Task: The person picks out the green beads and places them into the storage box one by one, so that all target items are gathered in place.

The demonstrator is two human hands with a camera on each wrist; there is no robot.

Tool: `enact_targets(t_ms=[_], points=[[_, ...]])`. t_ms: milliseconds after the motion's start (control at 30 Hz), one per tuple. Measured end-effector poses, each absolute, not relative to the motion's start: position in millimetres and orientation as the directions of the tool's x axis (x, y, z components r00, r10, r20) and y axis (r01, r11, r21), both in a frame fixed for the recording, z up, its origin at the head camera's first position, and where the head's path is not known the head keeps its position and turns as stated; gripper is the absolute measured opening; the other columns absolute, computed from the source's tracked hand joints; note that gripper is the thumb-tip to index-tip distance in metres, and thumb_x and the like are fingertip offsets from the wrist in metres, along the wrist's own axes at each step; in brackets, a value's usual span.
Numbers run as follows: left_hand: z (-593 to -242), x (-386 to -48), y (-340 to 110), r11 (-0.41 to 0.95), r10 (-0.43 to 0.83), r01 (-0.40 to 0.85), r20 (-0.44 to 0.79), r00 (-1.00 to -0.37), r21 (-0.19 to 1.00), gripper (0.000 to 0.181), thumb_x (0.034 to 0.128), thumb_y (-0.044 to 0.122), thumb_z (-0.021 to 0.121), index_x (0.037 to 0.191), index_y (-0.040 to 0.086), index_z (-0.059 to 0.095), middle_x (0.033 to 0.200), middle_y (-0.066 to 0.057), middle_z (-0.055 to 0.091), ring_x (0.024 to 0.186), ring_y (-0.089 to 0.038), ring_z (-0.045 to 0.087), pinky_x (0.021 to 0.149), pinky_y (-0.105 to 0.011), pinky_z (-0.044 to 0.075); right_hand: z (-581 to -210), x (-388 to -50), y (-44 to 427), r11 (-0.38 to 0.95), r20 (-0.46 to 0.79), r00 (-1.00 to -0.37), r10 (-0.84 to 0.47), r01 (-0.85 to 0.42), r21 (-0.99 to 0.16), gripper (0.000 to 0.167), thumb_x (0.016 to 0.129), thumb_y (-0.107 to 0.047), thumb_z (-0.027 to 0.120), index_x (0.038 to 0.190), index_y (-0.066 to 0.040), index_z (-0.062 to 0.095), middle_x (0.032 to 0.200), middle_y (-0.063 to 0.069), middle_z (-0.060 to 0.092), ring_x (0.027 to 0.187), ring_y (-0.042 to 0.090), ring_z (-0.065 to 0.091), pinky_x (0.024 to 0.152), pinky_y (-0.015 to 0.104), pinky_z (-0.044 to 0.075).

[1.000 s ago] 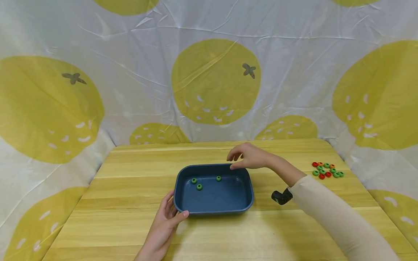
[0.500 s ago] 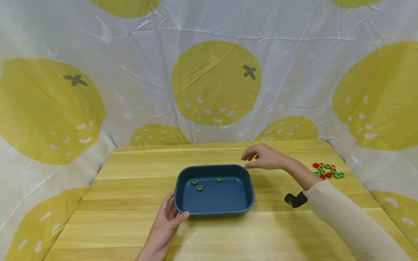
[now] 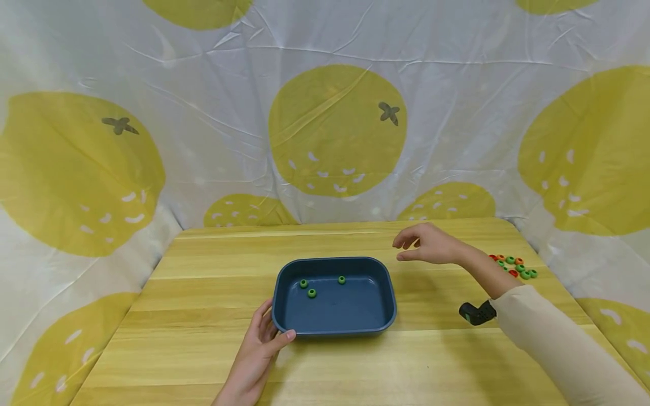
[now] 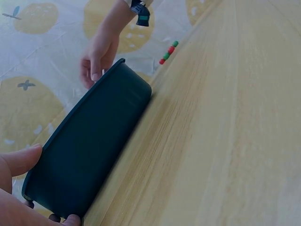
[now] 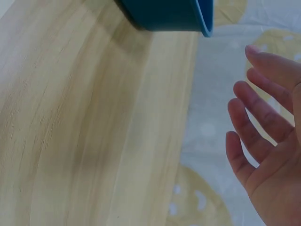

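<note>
A dark blue rectangular basin (image 3: 335,310) stands on the table with three small green beads (image 3: 312,293) on its floor. My left hand (image 3: 256,349) grips its near left corner, thumb over the rim and fingers along the outer side. In the left wrist view the thumb (image 4: 23,160) lies at the rim, with fingertips low on the wall. My right hand (image 3: 429,243) hovers beyond the basin's far right corner, touching nothing. Its fingers are loosely bent and hold nothing, as the right wrist view of the hand (image 5: 273,127) shows.
Several red, orange and green beads (image 3: 520,268) lie at the table's right side, partly hidden behind the right forearm. A black wrist device (image 3: 477,313) hangs below that sleeve. A curtain with yellow fruit prints (image 3: 337,129) surrounds the wooden table (image 3: 203,316).
My right hand has moved right, from over the basin's far rim to a spot beyond its far right corner. My left hand keeps its grip; the basin and the beads inside stay put.
</note>
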State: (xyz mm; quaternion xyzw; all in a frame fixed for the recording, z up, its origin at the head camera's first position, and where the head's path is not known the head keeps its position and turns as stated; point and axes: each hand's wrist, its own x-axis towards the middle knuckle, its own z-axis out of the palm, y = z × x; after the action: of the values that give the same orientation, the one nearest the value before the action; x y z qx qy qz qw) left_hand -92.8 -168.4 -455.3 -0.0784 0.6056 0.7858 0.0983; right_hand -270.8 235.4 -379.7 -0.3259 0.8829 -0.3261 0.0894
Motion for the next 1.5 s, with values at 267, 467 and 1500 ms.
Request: enact_targets(t_ms=[267, 467, 1500], points=[[-457.2, -92.2, -168.5, -0.249, 0.063, -0.249, -0.241, -0.968, 0.936, 0.091, 0.0923, -0.001, 0.074, 0.163, 0.016, 0.02, 0.167, -0.013, 0.02, 0.151, -0.036, 0.024, 0.115, -0.047, 0.03, -382.8, -270.1, 261.1, 0.619, 0.046, -0.811, -0.583, -0.48, -0.621, 0.028, 0.095, -0.024, 0.079, 0.118, -0.008, 0.074, 0.115, 0.01, 0.071, 0.103, 0.024, 0.067, 0.091, 0.051, 0.054], [-456.4, -92.0, -168.7, -0.243, 0.056, -0.249, -0.243, -0.968, 0.937, 0.092, 0.0921, 0.0, 0.075, 0.164, 0.016, 0.02, 0.167, -0.014, 0.02, 0.151, -0.036, 0.023, 0.116, -0.047, 0.03, -385.8, -265.1, 284.7, 0.644, 0.038, -0.838, -0.545, -0.447, -0.621, 0.032, 0.097, -0.025, 0.076, 0.121, -0.004, 0.072, 0.118, 0.016, 0.069, 0.103, 0.026, 0.067, 0.091, 0.053, 0.054], [-456.7, -91.7, -167.9, -0.253, 0.051, -0.243, -0.238, -0.97, 0.936, 0.091, 0.0916, -0.002, 0.075, 0.163, 0.015, 0.02, 0.167, -0.014, 0.021, 0.151, -0.035, 0.024, 0.114, -0.043, 0.033, -416.3, -233.4, 427.4, 0.805, 0.008, -0.988, -0.155, -0.131, -0.579, 0.053, 0.104, -0.034, 0.066, 0.135, 0.008, 0.059, 0.133, 0.034, 0.056, 0.118, 0.053, 0.057, 0.082, 0.054, 0.056]])
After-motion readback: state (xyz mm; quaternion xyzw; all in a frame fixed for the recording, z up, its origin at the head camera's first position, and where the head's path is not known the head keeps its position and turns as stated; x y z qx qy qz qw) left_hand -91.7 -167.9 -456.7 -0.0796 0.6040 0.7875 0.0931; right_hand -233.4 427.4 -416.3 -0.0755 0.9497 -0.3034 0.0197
